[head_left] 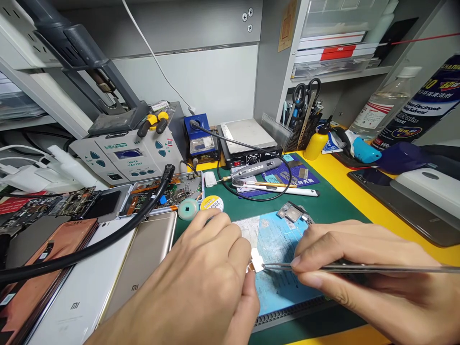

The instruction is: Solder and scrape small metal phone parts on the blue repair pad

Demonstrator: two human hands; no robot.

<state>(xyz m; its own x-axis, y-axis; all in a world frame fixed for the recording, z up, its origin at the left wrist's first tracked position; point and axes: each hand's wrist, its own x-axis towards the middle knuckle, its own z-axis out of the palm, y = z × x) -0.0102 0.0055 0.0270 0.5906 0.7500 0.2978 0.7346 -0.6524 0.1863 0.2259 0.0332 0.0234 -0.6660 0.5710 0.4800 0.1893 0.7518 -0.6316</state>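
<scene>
My left hand [212, 268] is closed over a small part with an orange-brown edge, mostly hidden by the fingers. A small white piece [257, 260] sticks out beside my left fingertips. My right hand [362, 273] pinches metal tweezers [345, 268], held nearly level. Their tips meet the right edge of the white piece. Both hands are over a light blue work pad [283, 254] lying on a green mat [327, 199]. Near the pad's top edge sits a small metal-covered component [292, 212].
Phones [143, 256] lie at the left, crossed by a black hose [108, 249]. A hot air station [129, 153], a parts tray [179, 189] and a heating plate [249, 136] stand behind. Pens, a yellow bottle [316, 143] and a dark phone [402, 206] are rightward.
</scene>
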